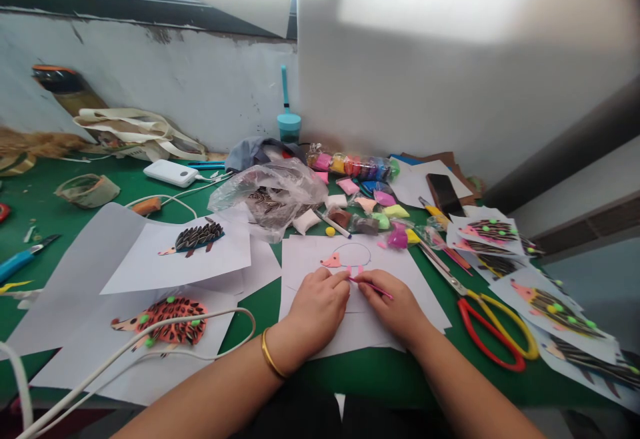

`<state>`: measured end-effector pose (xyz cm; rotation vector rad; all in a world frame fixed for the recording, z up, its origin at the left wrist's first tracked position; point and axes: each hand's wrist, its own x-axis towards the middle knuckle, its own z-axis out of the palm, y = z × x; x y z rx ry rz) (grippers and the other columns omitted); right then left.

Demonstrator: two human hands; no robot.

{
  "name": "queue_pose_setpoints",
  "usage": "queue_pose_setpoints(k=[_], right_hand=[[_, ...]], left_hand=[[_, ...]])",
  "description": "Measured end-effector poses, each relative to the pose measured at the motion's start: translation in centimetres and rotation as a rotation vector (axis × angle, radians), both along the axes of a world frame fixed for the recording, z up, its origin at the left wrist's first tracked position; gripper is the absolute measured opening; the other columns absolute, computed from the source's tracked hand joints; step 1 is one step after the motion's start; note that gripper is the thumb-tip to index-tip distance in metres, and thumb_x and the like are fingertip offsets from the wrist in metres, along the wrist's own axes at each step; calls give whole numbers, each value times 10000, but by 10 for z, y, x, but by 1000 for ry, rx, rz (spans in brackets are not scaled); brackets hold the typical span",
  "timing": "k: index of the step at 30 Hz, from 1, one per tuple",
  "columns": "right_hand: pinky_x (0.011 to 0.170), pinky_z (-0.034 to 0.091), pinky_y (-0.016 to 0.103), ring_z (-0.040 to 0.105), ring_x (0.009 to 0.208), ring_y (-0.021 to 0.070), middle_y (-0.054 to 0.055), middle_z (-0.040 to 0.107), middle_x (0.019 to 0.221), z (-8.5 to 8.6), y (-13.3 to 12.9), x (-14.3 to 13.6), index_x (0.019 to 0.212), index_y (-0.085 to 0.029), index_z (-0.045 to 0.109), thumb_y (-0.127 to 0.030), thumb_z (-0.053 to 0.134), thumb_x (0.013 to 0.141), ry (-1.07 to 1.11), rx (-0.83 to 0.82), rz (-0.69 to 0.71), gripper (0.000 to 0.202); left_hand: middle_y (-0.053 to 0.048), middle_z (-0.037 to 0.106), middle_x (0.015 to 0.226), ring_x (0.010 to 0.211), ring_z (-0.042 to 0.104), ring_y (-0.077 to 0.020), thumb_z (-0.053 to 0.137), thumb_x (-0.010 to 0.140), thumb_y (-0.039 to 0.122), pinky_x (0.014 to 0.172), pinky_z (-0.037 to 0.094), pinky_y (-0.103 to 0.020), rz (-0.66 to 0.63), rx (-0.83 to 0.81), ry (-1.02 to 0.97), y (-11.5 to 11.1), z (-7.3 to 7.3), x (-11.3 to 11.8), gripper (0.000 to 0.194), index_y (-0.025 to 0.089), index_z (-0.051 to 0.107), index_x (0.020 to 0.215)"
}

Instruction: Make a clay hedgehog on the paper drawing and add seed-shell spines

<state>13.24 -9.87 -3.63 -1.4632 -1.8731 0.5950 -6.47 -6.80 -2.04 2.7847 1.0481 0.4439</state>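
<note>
- Two hands of yours rest on a white sheet (350,332) in the middle of the green worktop (380,372).
- Your right hand (397,309) has its fingers pinched narrow on a thin pink stick (373,287), whose tip points left toward the drawing.
- Your left hand (317,305) lies knuckles-up on the sheet, fingers curled, their tips meeting the pink stick's end; whether they grip anything you cannot tell. A gold bangle (271,355) circles that wrist.
- Just above both hands on the sheet sits a hedgehog outline (350,255): a pencilled dome with a pink paper head at its left.
- To your right, red-and-yellow scissors (493,329) lie near the sheet's edge, with finished hedgehog pictures (555,305) fanned beyond them.
- Behind the sheet lie a clear plastic bag of sunflower seeds (273,195) and a scatter of coloured clay lumps (380,215).
- To your left, a seed-covered hedgehog (197,237) lies on its own paper; an orange hedgehog (165,319) lies nearer you, crossed by a white cable (125,352).
- A power bank (171,172) sits far left, near the wall.
</note>
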Motion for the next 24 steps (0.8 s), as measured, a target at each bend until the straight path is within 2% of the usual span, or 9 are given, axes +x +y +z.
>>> queue_pose_setpoints(k=[5, 13, 21, 24], right_hand=[[819, 526, 341, 664, 897, 203, 47, 717, 956, 7, -4, -1, 983, -235, 674, -268, 521, 945, 33, 19, -18, 160], [785, 528, 329, 667, 874, 209, 48, 720, 927, 11, -6, 0, 925, -228, 678, -273, 543, 919, 60, 57, -102, 142], [794, 527, 326, 669, 879, 209, 46, 721, 930, 10, -6, 0, 921, -226, 676, -276, 548, 916, 70, 41, -139, 137], [794, 527, 324, 668, 879, 209, 45, 720, 930, 10, -5, 0, 925, -227, 674, -278, 548, 918, 75, 46, -139, 136]], left_hand=[[-22, 641, 1324, 965, 575, -253, 535, 924, 168, 819, 517, -436, 24, -16, -4, -3, 1, 0, 131, 188, 657, 968], [-53, 664, 1276, 979, 590, -227, 508, 947, 180, 912, 485, -421, 19, -65, -196, 4, 0, -4, 130, 180, 637, 936], [-65, 670, 1237, 914, 577, -255, 573, 888, 144, 772, 503, -427, -12, 37, 7, -4, 0, 0, 105, 190, 635, 960], [-69, 662, 1253, 909, 586, -250, 562, 889, 127, 799, 513, -443, -24, 19, -34, -5, 1, 0, 101, 184, 628, 941]])
